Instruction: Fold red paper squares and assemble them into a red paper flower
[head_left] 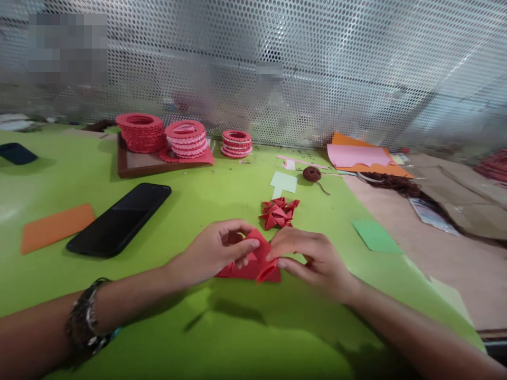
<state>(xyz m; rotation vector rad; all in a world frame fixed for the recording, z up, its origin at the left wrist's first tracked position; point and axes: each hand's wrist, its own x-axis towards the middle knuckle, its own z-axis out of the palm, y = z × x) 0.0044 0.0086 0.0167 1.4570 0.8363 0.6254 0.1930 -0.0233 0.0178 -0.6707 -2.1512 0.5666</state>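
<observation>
A folded piece of red paper (pixel 261 253) is held between both hands above the green table. My left hand (pixel 222 248) pinches its upper left side between thumb and fingers. On the opposite side, my right hand (pixel 304 258) grips the edge, where the paper curls into an open fold at the bottom. Beneath it lies more flat red paper (pixel 243 270), partly covered by my left fingers. Just beyond my hands sits a pile of folded red paper pieces (pixel 278 214) with pointed corners.
A black phone (pixel 121 219) and orange paper (pixel 57 228) lie left. Behind stand stacked red rings (pixel 141 132) on a brown tray (pixel 137 171), pink rings (pixel 186 140) and a smaller stack (pixel 236 144). A brown yarn ball (pixel 311 174) and green paper (pixel 376 236) are right. Perforated metal sheeting (pixel 222 58) borders the table.
</observation>
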